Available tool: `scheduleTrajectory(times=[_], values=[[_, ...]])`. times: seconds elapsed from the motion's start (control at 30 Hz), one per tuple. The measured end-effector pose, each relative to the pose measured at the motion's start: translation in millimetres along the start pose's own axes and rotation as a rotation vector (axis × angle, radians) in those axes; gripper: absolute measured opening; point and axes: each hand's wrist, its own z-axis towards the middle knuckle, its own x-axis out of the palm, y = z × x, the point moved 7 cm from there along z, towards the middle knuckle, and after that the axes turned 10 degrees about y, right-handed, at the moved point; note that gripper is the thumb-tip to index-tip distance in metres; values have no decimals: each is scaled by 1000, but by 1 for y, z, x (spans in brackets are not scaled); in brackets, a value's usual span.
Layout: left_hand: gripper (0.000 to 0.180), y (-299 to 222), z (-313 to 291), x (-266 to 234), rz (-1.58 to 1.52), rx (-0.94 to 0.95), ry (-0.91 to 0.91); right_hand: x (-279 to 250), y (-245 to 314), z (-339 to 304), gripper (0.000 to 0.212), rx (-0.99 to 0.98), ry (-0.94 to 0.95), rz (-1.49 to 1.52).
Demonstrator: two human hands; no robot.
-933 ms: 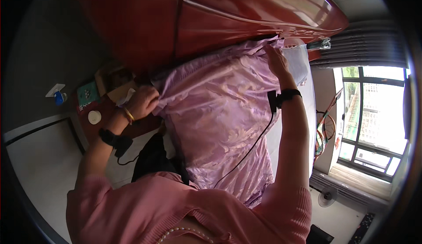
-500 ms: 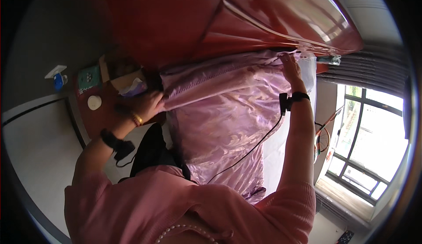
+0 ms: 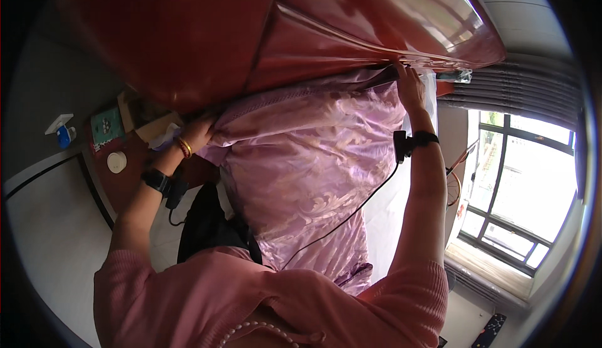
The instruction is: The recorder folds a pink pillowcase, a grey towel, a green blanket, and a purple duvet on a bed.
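A shiny pink-purple patterned bed cover point(image 3: 301, 160) lies spread before me, its far edge folded near the dark red headboard point(image 3: 351, 40). My left hand point(image 3: 200, 133) is closed on the cover's far left corner, the fingertips partly hidden by the cloth. At the far right, my right hand point(image 3: 409, 87) grips the cover's other far corner, close against the foot of the headboard. The far edge runs between both hands, wrinkled in the middle. White bedding point(image 3: 385, 207) shows along the cover's right side.
A red-brown bedside table point(image 3: 119, 188) on the left holds a green box point(image 3: 108, 127), an open cardboard box point(image 3: 147, 122) and a round pale lid point(image 3: 116, 161). A blue plug-in device point(image 3: 65, 136) is on the wall. Right stand a grey curtain point(image 3: 508, 87) and a window point(image 3: 520, 178).
My left hand has moved left and slightly farther away with its corner of the cover. My right hand has shifted a little toward the headboard. The whole view has swung slightly right.
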Motion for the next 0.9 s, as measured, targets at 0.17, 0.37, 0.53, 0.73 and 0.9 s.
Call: scheduleTrajectory(times=[0.17,0.37,0.53,0.73,0.9], values=[[42,6,7,5,66,6,101,10,-26,-10,49,85,-22,77],[49,-12,22,-2,94,78,118,9,-28,-2,52,58,-86,62],[52,-31,26,-13,-36,-32,88,23,-31,-7,45,167,-76,138],[35,-34,-9,-6,45,34,162,19,-5,-5,32,23,-122,21],[28,-52,-2,-11,203,166,-38,46,-57,-14,22,268,-28,22]])
